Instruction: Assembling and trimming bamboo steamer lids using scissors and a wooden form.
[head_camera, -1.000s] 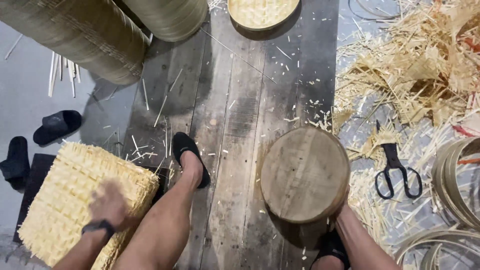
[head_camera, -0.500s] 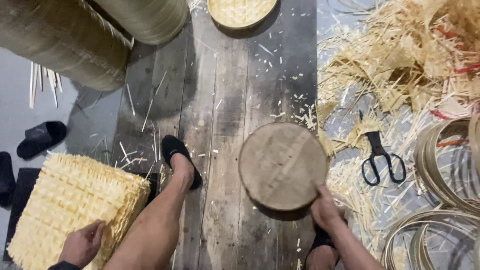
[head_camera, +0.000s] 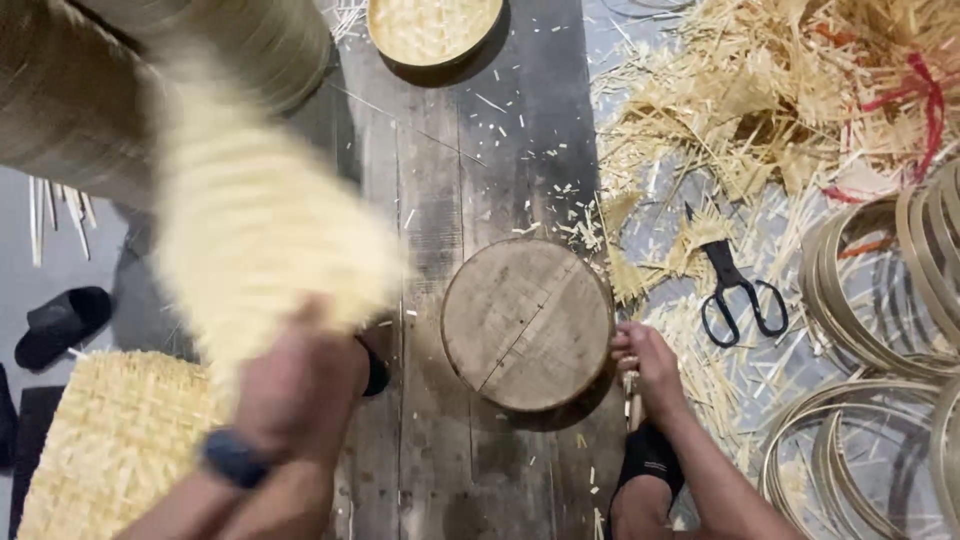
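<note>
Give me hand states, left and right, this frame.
Left hand: closed on a woven mat, lifted and motion-blurred.
Right hand: closed at the edge of the round wooden block, gripping something small; what, cannot be told.

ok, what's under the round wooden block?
The round wooden block stands on the dark plank floor, casting a shadow at its lower edge. The right hand rests beside it. Anything beneath it is hidden.

even soft light, faint shadows; left hand (head_camera: 300, 385), mat (head_camera: 260, 220) motion-blurred.

Left hand (head_camera: 300, 385) raised and clenched, right hand (head_camera: 645, 352) lowered, fingers curled.
</note>
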